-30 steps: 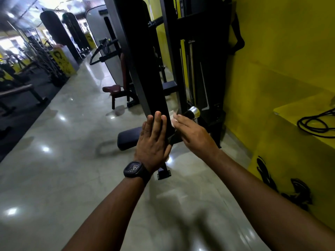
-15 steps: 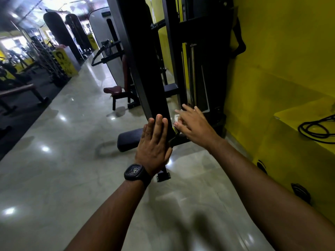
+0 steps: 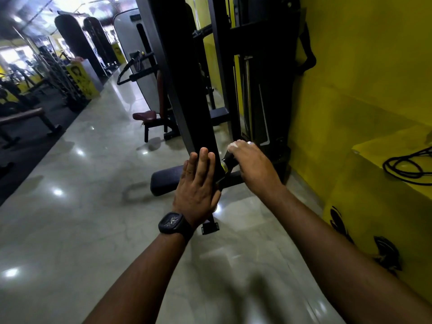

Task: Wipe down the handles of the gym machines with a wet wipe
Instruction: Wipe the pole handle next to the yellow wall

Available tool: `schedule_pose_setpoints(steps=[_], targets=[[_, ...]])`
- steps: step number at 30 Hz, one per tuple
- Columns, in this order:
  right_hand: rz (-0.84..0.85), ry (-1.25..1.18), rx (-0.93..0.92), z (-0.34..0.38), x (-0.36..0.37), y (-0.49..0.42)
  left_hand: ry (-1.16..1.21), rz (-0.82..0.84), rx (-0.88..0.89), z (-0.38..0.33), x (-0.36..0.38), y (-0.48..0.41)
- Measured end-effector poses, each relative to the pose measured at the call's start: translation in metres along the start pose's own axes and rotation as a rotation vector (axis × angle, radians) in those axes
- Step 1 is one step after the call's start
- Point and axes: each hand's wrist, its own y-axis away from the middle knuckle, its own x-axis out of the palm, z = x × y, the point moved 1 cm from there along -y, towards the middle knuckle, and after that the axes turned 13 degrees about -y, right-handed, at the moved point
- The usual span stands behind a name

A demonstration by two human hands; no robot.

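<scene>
Now | left hand flat on upright | right hand grips wipe round handle

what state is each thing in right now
handle: tilted, end covered by the right hand
wet wipe: bunched between right hand and handle
right hand: curled over the handle's end, gripping the wet wipe
left hand: flat, fingers straight, against the machine upright
cable: coiled on the yellow ledge
</scene>
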Motion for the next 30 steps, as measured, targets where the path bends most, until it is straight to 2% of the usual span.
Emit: schedule_pose_setpoints(steps=[3, 6, 7, 10, 15, 16, 18, 20, 25, 27, 30], targets=[[-0.016, 0.050, 0.004, 0.000, 0.007, 0.004, -0.037, 0.013, -0.006, 0.001, 0.003, 0.000], [0.101, 0.172, 0.082, 0.005, -0.003, -0.019, -0.042, 0.023, -0.009, 0.000, 0.003, -0.001], [0.099, 0.170, 0.102, 0.005, -0.004, -0.018, -0.041, 0.024, -0.009, 0.000, 0.002, -0.001], [-0.045, 0.092, 0.072, 0.003, 0.009, 0.004, -0.041, 0.008, -0.006, 0.001, 0.001, 0.001], [0.080, 0.125, 0.066, 0.010, -0.004, -0.018, -0.045, -0.011, -0.005, -0.001, 0.000, -0.002], [0.034, 0.112, 0.034, 0.011, -0.005, -0.012, -0.043, -0.016, -0.006, -0.001, -0.001, -0.002], [-0.150, -0.055, 0.054, 0.012, 0.003, 0.018, -0.041, -0.038, -0.002, -0.001, -0.001, -0.001], [-0.339, -0.312, 0.180, 0.025, 0.023, 0.045, -0.040, -0.042, 0.002, 0.000, 0.001, -0.002], [-0.672, -1.192, 0.706, 0.069, 0.036, 0.024, -0.027, -0.023, 0.000, 0.000, 0.005, 0.000], [-0.750, -1.317, 0.808, 0.083, 0.035, 0.019, 0.007, -0.038, 0.004, 0.000, 0.003, 0.001], [-0.761, -1.429, 0.918, 0.085, 0.032, 0.007, 0.034, -0.054, 0.000, 0.000, 0.003, -0.001]])
